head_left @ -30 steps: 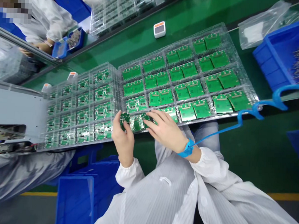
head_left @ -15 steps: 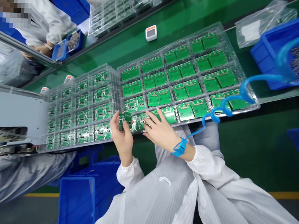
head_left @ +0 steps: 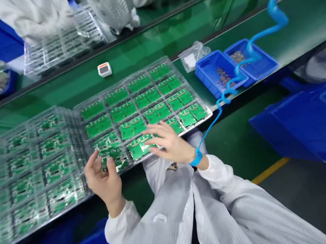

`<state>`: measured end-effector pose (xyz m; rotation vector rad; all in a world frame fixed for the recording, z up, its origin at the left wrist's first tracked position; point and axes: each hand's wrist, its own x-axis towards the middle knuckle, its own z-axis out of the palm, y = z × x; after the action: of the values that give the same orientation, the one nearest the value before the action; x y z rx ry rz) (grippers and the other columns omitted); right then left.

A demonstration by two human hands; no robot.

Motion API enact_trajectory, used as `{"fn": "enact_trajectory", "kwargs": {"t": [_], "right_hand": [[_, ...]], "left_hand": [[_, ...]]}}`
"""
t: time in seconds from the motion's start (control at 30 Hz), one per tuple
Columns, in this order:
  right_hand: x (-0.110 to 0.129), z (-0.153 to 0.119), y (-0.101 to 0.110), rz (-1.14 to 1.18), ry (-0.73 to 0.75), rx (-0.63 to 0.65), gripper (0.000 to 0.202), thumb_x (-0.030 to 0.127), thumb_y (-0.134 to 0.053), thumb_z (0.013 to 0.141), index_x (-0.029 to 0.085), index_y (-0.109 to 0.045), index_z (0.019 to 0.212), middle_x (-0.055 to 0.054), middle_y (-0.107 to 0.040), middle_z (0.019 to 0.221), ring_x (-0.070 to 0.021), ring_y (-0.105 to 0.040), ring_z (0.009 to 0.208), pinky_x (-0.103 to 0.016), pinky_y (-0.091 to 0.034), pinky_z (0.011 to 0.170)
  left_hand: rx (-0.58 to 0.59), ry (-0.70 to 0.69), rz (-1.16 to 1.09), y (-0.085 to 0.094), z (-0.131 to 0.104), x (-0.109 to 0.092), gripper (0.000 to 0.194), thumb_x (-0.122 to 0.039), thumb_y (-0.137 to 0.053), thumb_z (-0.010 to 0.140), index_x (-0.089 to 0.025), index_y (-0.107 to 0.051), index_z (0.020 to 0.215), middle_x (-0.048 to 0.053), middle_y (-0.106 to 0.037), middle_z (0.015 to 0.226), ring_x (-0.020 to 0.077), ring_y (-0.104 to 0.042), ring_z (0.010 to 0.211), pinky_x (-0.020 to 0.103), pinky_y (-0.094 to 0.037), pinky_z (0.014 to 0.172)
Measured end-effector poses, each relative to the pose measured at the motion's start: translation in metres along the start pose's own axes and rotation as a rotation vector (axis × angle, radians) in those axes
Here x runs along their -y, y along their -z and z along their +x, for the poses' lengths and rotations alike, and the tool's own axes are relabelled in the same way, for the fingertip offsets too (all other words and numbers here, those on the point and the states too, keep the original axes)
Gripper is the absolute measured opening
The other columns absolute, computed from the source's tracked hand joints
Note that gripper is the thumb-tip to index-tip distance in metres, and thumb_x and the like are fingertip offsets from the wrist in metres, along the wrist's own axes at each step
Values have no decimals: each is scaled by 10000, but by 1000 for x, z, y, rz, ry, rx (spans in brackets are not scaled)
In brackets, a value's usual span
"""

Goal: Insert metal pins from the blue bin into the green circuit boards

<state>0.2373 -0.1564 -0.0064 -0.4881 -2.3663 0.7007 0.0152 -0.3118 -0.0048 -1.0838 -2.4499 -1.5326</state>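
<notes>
My left hand (head_left: 103, 178) pinches a green circuit board (head_left: 113, 153) by its edges between thumb and fingers. This board is held over the near left corner of a clear plastic tray (head_left: 210, 113). My right hand (head_left: 170, 143) has its fingers spread and holds nothing. It is over the tray's near row, close to a pair of boards (head_left: 136, 149); whether it touches them I cannot tell. Boards in the tray's left near pockets show small parts, while the others look plain green. A blue wrist strap (head_left: 196, 158) with a coiled cord (head_left: 228, 98) circles my right wrist.
Left stands a stack of clear trays (head_left: 46, 156) with populated boards. Blue bins (head_left: 208, 72) of small metal parts and a plastic bag (head_left: 191, 58) lie at the right. A small white device (head_left: 104, 69) sits behind the tray. Across the bench are a fan (head_left: 110, 8) and a person's sleeve (head_left: 35, 12).
The view has swung right, so the tray appears further left and more bins show. My left hand still holds the circuit board; my right hand stays spread over the near row.
</notes>
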Motion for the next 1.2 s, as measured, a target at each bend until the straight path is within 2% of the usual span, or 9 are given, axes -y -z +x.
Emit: {"fn": "enact_trajectory", "kwargs": {"t": [0.1, 0.2, 0.33, 0.43, 0.57, 0.9, 1.03, 1.13, 1.2], "right_hand": [[-46, -16, 54, -88, -134, -234, 239, 355, -598, 1144, 230, -795, 1198, -117, -728, 1482, -289, -586, 1537, -574, -411, 1335], [-98, -27, 115, -245, -335, -368, 278, 346, -565, 1132, 219, -794, 1227, -135, -734, 1434, -308, -655, 1405, -537, -481, 1255], [-168, -35, 187, -457, -620, -310, 346, 293, -582, 1076, 166, -802, 1310, -152, -775, 1311, -319, -713, 1187, -462, -544, 1098], [-205, -35, 216, -591, -768, -127, 323, 262, -640, 1025, 183, -856, 1253, -121, -826, 1180, -309, -734, 1090, -414, -556, 1006], [-222, -25, 222, -650, -827, 16, 316, 220, -672, 1004, 180, -880, 1238, -134, -850, 1152, -309, -761, 1095, -382, -562, 966], [-223, -4, 206, -683, -843, 81, 264, 177, -655, 982, 78, -863, 1112, -261, -824, 1147, -367, -780, 1096, -418, -563, 967], [-230, -8, 203, -659, -797, 98, 327, 152, -602, 994, 92, -827, 1222, -249, -813, 1214, -363, -772, 1106, -416, -561, 935], [-232, -10, 206, -646, -757, 69, 357, 156, -594, 991, 106, -802, 1277, -222, -810, 1239, -340, -753, 1114, -407, -560, 942], [-231, -9, 211, -615, -733, -53, 350, 174, -585, 1006, 100, -795, 1275, -210, -809, 1232, -323, -739, 1124, -415, -563, 993]], "left_hand": [[35, -1, -26, -13, -1, -7, 581, -461, -804, 959, -163, -695, 1446, 161, -747, 1445, 293, -760, 1295, 412, -659, 1034], [70, -15, -42, -22, 0, -10, 567, -487, -810, 954, -175, -710, 1418, 150, -762, 1416, 270, -773, 1235, 362, -662, 939], [110, -35, -66, -28, 3, -10, 517, -521, -805, 950, -190, -751, 1343, 134, -783, 1364, 270, -774, 1218, 341, -645, 894], [143, -18, -73, -28, 3, -9, 513, -539, -796, 948, -205, -756, 1335, 126, -789, 1361, 288, -764, 1264, 356, -640, 918], [176, 6, -48, -26, 2, -6, 522, -562, -788, 948, -216, -762, 1338, 126, -790, 1356, 307, -760, 1277, 380, -634, 935], [216, 16, -34, -22, -1, -7, 510, -576, -770, 968, -239, -745, 1351, 124, -778, 1390, 324, -740, 1332, 426, -626, 1020], [232, 8, -35, -23, -1, -4, 474, -552, -755, 988, -251, -746, 1353, 119, -775, 1419, 329, -729, 1369, 404, -632, 986], [239, -3, -54, -24, -1, -1, 442, -539, -749, 996, -271, -744, 1347, 106, -774, 1428, 323, -731, 1376, 379, -645, 938], [221, -15, -68, -24, -1, -1, 442, -536, -756, 992, -273, -744, 1348, 108, -774, 1424, 322, -736, 1369, 373, -649, 919]]}}
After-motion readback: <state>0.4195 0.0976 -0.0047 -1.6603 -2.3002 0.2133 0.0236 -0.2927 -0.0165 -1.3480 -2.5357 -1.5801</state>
